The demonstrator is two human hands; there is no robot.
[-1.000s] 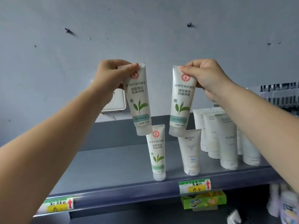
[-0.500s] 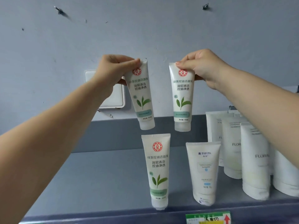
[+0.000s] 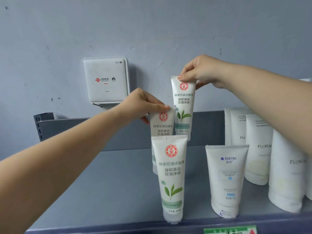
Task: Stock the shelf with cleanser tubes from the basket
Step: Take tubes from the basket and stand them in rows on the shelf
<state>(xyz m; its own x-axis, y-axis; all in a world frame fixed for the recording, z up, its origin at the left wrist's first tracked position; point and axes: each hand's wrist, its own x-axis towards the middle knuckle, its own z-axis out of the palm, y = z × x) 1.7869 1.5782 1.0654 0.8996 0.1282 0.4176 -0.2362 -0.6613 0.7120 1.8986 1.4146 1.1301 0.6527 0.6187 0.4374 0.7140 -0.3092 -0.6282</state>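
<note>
Lower now: left hand [image 3: 143,105]'s leaf-printed cleanser tube [image 3: 163,123]

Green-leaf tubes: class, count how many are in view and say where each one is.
3. One stands at the shelf's front edge; one in the left hand, just behind it; one in the right hand, held higher. Others may be hidden.

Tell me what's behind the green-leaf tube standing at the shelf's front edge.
Directly behind the front tube, the left hand holds a matching tube; its lower half is hidden, so whether it touches the shelf is unclear.
</note>
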